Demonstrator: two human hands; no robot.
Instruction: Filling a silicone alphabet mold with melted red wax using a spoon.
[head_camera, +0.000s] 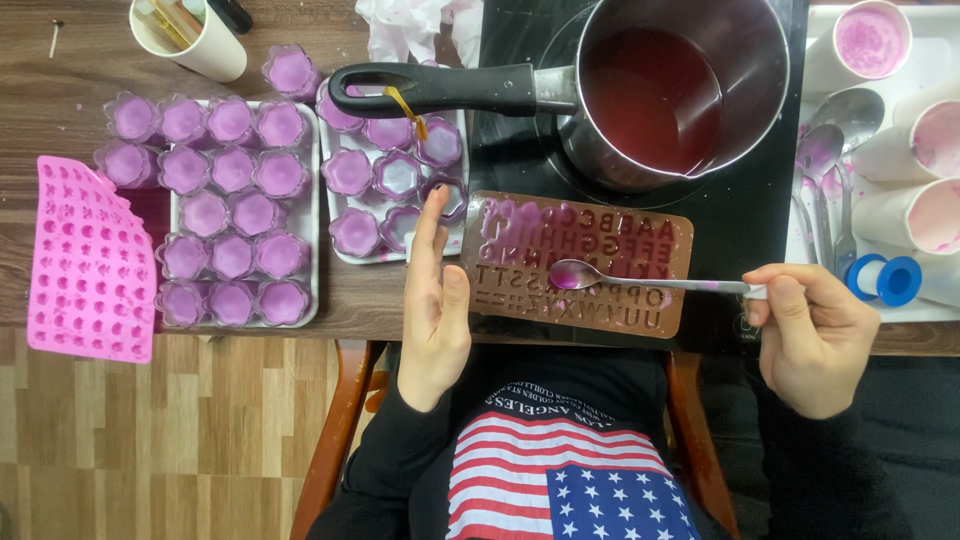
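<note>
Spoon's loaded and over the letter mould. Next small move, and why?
Probably tip the spoon in the right hand so its pink liquid runs into a cavity of the brown letter mould. The bowl hovers over the lower rows, which look unfilled, and the left hand rests at the mould's left edge.

No labels, signs or screens show. The only thing that may be packaging is a crumpled white plastic wrapper (410, 25) at the far edge of the table (60, 90), just left of the black hob (740, 220). It is translucent white and bunched up. Whether it is a bag or a loose sheet cannot be told.
</note>
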